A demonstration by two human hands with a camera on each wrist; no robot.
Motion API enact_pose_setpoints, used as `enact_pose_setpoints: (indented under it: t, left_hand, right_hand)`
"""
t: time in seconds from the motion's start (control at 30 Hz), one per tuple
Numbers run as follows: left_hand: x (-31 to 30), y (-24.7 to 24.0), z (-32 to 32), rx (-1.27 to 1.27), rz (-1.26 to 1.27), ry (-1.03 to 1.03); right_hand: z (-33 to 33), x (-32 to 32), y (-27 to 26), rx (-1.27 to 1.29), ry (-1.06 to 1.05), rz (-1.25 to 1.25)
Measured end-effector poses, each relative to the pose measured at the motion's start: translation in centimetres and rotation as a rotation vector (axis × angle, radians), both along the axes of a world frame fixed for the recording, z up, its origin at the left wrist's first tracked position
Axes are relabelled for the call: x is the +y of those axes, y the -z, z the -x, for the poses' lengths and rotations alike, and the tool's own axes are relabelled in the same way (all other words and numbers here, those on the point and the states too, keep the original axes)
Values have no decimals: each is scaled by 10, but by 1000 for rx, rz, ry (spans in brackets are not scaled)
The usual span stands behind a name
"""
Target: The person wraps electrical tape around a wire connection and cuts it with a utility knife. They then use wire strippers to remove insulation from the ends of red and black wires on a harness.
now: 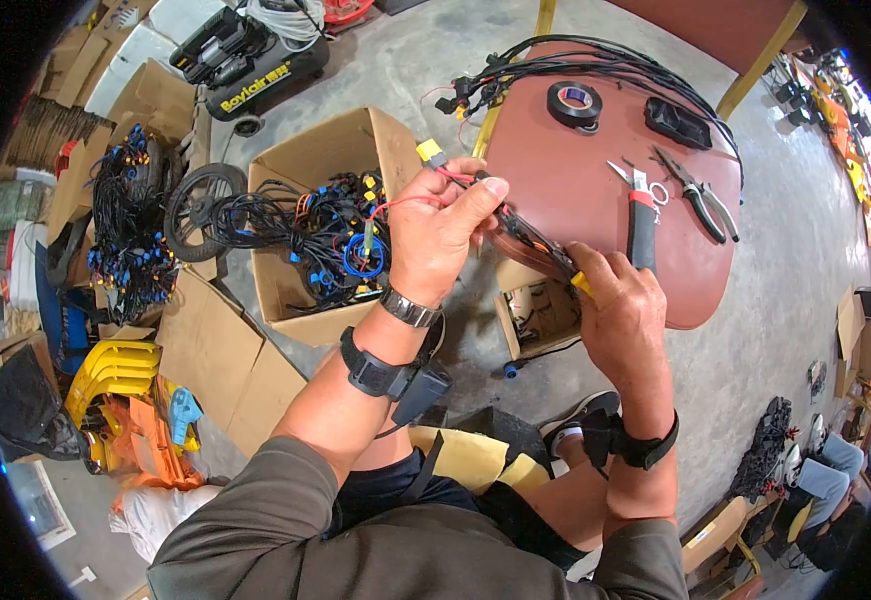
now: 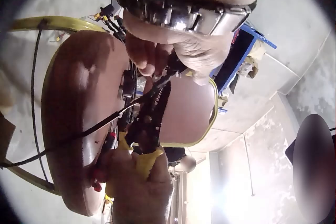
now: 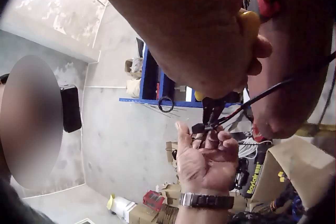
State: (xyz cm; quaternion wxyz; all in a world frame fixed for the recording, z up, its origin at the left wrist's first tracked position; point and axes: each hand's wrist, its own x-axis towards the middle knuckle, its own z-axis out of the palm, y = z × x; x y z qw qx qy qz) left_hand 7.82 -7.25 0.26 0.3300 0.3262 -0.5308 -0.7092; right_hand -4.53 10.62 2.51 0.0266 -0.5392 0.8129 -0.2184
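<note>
My left hand [image 1: 441, 228] pinches thin red and black wires between thumb and fingers, with a yellow connector [image 1: 430, 153] sticking out past them. A wire stripper [image 2: 145, 124] with a dark flat head and yellow handles is in my right hand [image 1: 624, 305], fingers curled round the handles. Its head reaches up to the left fingertips, by the wires. In the right wrist view the left palm [image 3: 206, 166] faces up beneath the tool head. On the brown padded seat [image 1: 691, 285] beside the hands lie a utility knife [image 1: 642, 228], pliers [image 1: 700, 198] and black tape [image 1: 574, 105].
A black cable bundle [image 1: 606, 50] runs along the seat's far edge, near a black tray [image 1: 678, 122]. Left of my hands stands a cardboard box [image 1: 306, 142] full of wiring harnesses. A smaller box [image 1: 509, 328] sits below the seat. An air compressor [image 1: 266, 88] stands farther back.
</note>
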Motion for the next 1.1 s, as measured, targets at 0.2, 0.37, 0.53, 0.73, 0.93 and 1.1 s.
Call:
enact_pose_setpoints:
  t: [0.2,0.37,0.53,0.73,0.93,1.1]
  left_hand:
    - [-1,1,-1,127,-55,42]
    - [-2,-2,-4,176,-103,105]
    - [-7,2,-7,276,-170,183]
    - [-13,6,-9,418,-260,273]
    - [-15,5,-9,499,-302,271]
    - [-19,8,-10,534,-304,281]
  right_hand:
    - [2,0,6,-166,-6,6]
    - [7,1,3,-491,-7,-14]
    - [12,4,13,-788,-19,-44]
    - [13,3,21,-1262,-58,-64]
    - [7,1,29,-1462,-104,5]
    - [-2,-2,44,-1643,-96,71]
